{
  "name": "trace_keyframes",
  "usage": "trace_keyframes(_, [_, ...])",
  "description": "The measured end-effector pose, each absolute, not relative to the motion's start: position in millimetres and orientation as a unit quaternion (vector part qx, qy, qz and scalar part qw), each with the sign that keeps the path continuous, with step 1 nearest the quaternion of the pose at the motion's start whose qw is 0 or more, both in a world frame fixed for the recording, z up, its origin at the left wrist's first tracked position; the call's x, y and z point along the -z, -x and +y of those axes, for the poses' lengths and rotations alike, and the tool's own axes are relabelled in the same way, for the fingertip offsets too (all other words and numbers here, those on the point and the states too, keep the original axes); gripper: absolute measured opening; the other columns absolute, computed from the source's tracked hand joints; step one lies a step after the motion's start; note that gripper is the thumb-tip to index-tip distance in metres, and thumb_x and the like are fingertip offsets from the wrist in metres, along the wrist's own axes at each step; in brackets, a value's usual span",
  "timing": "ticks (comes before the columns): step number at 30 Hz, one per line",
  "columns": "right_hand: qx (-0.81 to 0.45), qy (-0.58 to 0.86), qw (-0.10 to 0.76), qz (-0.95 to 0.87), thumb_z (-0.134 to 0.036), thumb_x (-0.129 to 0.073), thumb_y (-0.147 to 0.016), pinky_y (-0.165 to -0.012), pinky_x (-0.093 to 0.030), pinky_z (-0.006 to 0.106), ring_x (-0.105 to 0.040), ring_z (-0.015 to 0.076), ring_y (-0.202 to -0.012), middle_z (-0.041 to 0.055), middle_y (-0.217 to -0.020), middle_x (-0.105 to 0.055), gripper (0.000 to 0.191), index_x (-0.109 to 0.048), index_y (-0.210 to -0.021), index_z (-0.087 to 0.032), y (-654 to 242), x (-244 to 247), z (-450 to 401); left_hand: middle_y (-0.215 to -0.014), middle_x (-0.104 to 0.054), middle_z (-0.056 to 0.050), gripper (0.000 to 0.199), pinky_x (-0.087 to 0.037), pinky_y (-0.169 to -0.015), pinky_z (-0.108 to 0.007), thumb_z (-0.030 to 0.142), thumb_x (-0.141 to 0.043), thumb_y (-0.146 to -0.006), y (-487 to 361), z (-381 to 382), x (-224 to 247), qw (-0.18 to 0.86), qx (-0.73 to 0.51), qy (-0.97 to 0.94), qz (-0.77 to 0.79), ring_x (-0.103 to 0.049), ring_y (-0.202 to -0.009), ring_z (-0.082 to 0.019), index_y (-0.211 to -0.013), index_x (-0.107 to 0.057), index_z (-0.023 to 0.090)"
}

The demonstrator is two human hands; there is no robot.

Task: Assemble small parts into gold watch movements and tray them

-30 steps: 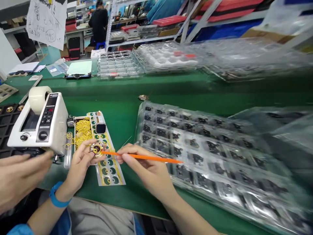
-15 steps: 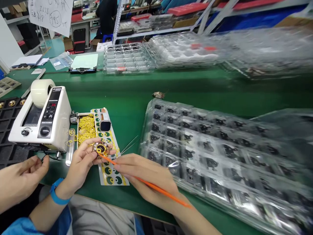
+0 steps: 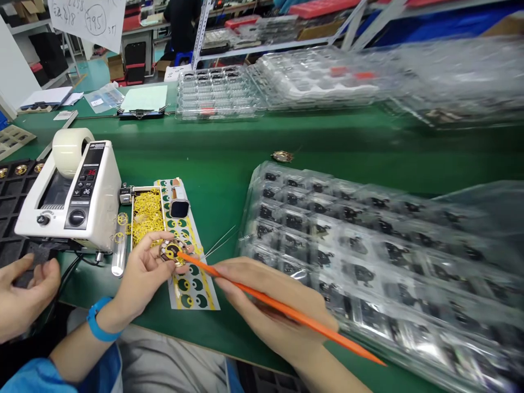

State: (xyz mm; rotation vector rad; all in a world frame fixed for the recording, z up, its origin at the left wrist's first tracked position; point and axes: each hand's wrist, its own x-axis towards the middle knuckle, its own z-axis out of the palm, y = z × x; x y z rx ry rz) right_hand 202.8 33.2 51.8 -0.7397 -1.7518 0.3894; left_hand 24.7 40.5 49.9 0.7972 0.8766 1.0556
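Your left hand (image 3: 144,278) pinched a round gold-rimmed disc (image 3: 172,252) between thumb and fingers, its yellow ring facing up, just above a printed yellow sticker sheet (image 3: 193,292). Your right hand (image 3: 266,305) gripped an orange pointed stick (image 3: 286,311), its tip touching the disc's edge, near a tray of tangled yellow rings (image 3: 147,216).

An electric tape dispenser (image 3: 69,202), clear blister trays (image 3: 360,267), black parts tray (image 3: 12,191)

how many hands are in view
3: the person's left hand holds a round gold part, the right hand an orange stick, and a co-worker's hand sits far left.
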Motion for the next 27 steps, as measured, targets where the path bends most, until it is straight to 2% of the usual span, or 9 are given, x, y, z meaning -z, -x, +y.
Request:
trace_keyframes(5, [-0.126,0.342,0.56,-0.744,-0.003,-0.062,-0.085,-0.06,-0.064,0.029,-0.072,0.0183,-0.064,0.0039,-0.077,-0.075,0.027,-0.069,-0.101,-0.024,-195,-44,33,-0.102,-0.073,-0.006,0.041,-0.059,-0.083,-0.034,0.037,-0.08,-0.075,-28,37,-48,0.698,-0.472,-0.388,0.373,-0.071,-0.095,-0.022,-0.107,-0.057,0.023])
trace_keyframes(10, [-0.026,0.308,0.499,-0.809,-0.003,-0.056,-0.089,-0.07,-0.066,0.031,-0.075,0.0208,-0.081,0.009,-0.087,-0.077,0.029,-0.065,-0.112,-0.019,-195,-36,34,-0.098,-0.074,-0.005,0.036,-0.058,-0.085,-0.034,0.03,-0.078,-0.076,-30,38,-47,0.696,-0.482,-0.382,0.37,-0.071,-0.096,-0.022,-0.106,-0.058,0.024])
trace_keyframes(13, [0.077,0.244,0.441,-0.86,-0.004,-0.046,-0.093,-0.075,-0.066,0.033,-0.075,0.0228,-0.087,0.0132,-0.088,-0.077,0.025,-0.066,-0.106,-0.011,-196,-35,37,-0.094,-0.076,-0.003,0.032,-0.057,-0.089,-0.037,0.024,-0.076,-0.075,-29,39,-49,0.679,-0.477,-0.385,0.404,-0.072,-0.095,-0.023,-0.103,-0.062,0.026])
trace_keyframes(15, [0.103,0.21,0.422,-0.876,-0.005,-0.042,-0.094,-0.076,-0.066,0.034,-0.075,0.0234,-0.085,0.0134,-0.086,-0.077,0.026,-0.067,-0.101,-0.01,-196,-35,39,-0.096,-0.077,-0.001,0.028,-0.055,-0.094,-0.04,0.022,-0.074,-0.075,-27,39,-51,0.675,-0.466,-0.383,0.425,-0.071,-0.099,-0.025,-0.101,-0.065,0.029])
trace_keyframes(18, [0.03,0.233,0.456,-0.859,-0.005,-0.046,-0.094,-0.071,-0.065,0.033,-0.073,0.022,-0.083,0.0119,-0.086,-0.076,0.024,-0.067,-0.102,-0.013,-199,-38,39,-0.094,-0.077,0.003,0.024,-0.057,-0.091,-0.041,0.02,-0.072,-0.076,-23,39,-53,0.683,-0.448,-0.374,0.44,-0.071,-0.1,-0.025,-0.096,-0.068,0.033])
trace_keyframes(22, [-0.168,0.324,0.587,-0.722,-0.007,-0.056,-0.091,-0.064,-0.059,0.031,-0.069,0.0183,-0.077,0.0053,-0.088,-0.072,0.029,-0.069,-0.107,-0.026,-205,-41,35,-0.083,-0.076,0.0,0.02,-0.062,-0.067,-0.034,0.025,-0.077,-0.074,-22,40,-52,0.682,-0.444,-0.369,0.449,-0.075,-0.079,-0.023,-0.091,-0.066,0.026])
trace_keyframes(25, [-0.267,0.362,0.639,-0.624,-0.016,-0.055,-0.094,-0.065,-0.055,0.033,-0.065,0.019,-0.076,0.0029,-0.085,-0.07,0.025,-0.071,-0.106,-0.03,-208,-42,36,-0.074,-0.074,-0.003,0.028,-0.055,-0.048,-0.024,0.029,-0.082,-0.07,-24,41,-49,0.682,-0.453,-0.377,0.434,-0.073,-0.063,-0.02,-0.087,-0.062,0.021])
trace_keyframes(27, [-0.307,0.366,0.645,-0.597,-0.025,-0.049,-0.099,-0.065,-0.052,0.034,-0.063,0.0196,-0.075,0.0033,-0.082,-0.068,0.025,-0.073,-0.103,-0.03,-209,-41,38,-0.073,-0.073,-0.003,0.027,-0.049,-0.042,-0.019,0.028,-0.082,-0.069,-24,42,-48,0.68,-0.456,-0.386,0.424,-0.072,-0.058,-0.018,-0.084,-0.06,0.019])
